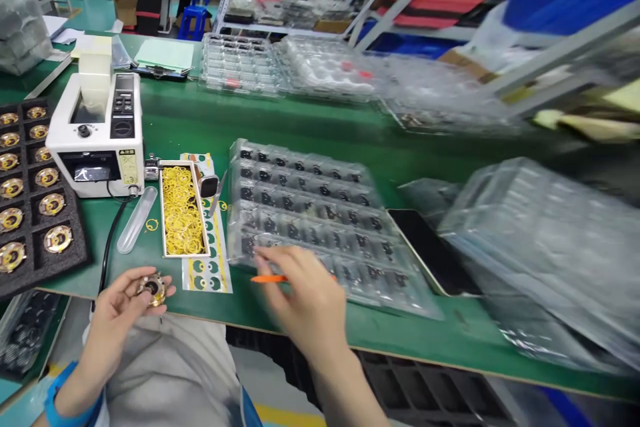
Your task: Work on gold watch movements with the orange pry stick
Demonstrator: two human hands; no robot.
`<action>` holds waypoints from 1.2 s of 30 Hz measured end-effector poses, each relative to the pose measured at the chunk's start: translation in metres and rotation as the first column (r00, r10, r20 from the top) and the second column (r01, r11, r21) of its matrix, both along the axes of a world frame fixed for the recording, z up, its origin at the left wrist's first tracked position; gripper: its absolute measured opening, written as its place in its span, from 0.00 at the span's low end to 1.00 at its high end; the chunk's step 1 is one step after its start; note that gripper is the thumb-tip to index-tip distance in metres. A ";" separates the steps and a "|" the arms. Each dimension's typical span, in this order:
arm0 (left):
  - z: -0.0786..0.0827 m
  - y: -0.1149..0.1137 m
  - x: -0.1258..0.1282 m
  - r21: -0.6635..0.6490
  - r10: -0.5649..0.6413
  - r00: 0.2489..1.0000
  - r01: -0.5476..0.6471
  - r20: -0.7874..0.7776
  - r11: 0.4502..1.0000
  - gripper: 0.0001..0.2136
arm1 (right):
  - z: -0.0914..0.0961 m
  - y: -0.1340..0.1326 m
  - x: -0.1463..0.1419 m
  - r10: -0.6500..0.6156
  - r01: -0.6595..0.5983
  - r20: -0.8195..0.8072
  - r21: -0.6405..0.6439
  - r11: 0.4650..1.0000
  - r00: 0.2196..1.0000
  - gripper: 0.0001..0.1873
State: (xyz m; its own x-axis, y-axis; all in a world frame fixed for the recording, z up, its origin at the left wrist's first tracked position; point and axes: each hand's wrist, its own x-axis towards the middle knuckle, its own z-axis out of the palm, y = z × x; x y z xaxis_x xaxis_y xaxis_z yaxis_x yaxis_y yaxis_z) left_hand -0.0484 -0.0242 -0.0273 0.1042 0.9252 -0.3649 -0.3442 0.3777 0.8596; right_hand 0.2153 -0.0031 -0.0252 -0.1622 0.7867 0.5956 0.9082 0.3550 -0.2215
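My left hand grips a small round gold-and-silver part between thumb and fingers, near the table's front edge. Closed around a thin orange pointed tool, my right hand hovers over the near left side of a clear plastic tray. Rows of small black parts lie in that tray's pockets. Whether the right fingertips touch a part cannot be made out. Between the hands stands a box of yellow rings, on top of a die-cut sticker sheet.
A white tape dispenser stands at the left beside a black foam tray of round gold parts. A phone and stacked clear trays lie at the right. More clear trays line the back beneath shelving.
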 end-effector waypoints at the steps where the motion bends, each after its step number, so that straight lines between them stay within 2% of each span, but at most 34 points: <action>1: 0.000 0.001 -0.002 -0.017 0.003 1.000 -0.002 0.005 1.000 0.15 | -0.002 0.001 0.015 -0.062 0.062 0.029 -0.002 0.998 0.998 0.08; 5: -0.002 0.003 -0.005 -0.054 0.009 0.999 -0.011 -0.035 0.998 0.16 | -0.004 0.014 0.082 -0.242 0.249 0.105 -0.057 0.967 0.965 0.11; 10: 0.000 0.002 0.000 -0.065 0.031 0.995 -0.038 -0.096 0.997 0.20 | 0.001 0.041 0.140 -0.343 0.362 0.125 -0.194 0.912 0.931 0.13; 13: 0.002 0.002 0.001 -0.057 0.027 0.994 -0.033 -0.105 0.998 0.19 | 0.003 0.061 0.156 -0.350 0.372 0.125 -0.296 0.880 0.928 0.12; 18: 0.005 0.000 0.001 -0.044 0.040 0.997 -0.043 -0.072 0.998 0.17 | 0.004 0.091 0.162 -0.321 0.314 0.061 -0.444 0.839 0.945 0.04; 20: 0.006 -0.002 0.000 -0.041 0.030 0.998 -0.032 -0.056 0.999 0.17 | 0.007 0.096 0.160 -0.326 0.295 0.014 -0.460 0.837 0.945 0.08; 23: 0.005 -0.003 0.001 -0.004 0.007 0.998 -0.008 -0.066 1.000 0.19 | 0.018 0.087 0.149 -0.343 0.275 -0.079 -0.445 0.853 0.936 0.16; 25: 0.004 -0.002 0.003 0.043 -0.066 0.993 0.070 -0.097 0.997 0.17 | 0.026 0.070 0.128 -0.330 0.236 -0.150 -0.440 0.866 0.932 0.20; 26: 0.004 -0.001 0.006 0.072 -0.116 0.986 0.125 -0.118 0.990 0.14 | 0.029 0.059 0.114 -0.303 0.194 -0.188 -0.445 0.874 0.934 0.21; 29: 0.007 0.005 0.018 0.160 -0.251 0.953 0.277 -0.167 0.947 0.11 | 0.037 0.023 0.058 -0.125 -0.036 -0.290 -0.490 0.871 0.949 0.20; 30: 0.009 0.007 0.023 0.181 -0.276 0.945 0.307 -0.175 0.934 0.12 | 0.039 0.013 0.038 -0.030 -0.150 -0.332 -0.501 0.852 0.943 0.16; 32: 0.013 0.011 0.032 0.198 -0.327 0.927 0.360 -0.181 0.912 0.13 | 0.040 -0.003 0.004 0.225 -0.458 -0.484 -0.441 0.772 0.846 0.10; 34: 0.017 0.014 0.039 0.181 -0.376 0.910 0.405 -0.174 0.896 0.16 | 0.039 -0.011 -0.019 0.343 -0.602 -0.558 -0.387 0.698 0.756 0.17; 36: 0.020 0.016 0.042 0.155 -0.404 0.902 0.426 -0.155 0.892 0.18 | 0.035 -0.013 -0.032 0.381 -0.652 -0.580 -0.377 0.658 0.720 0.25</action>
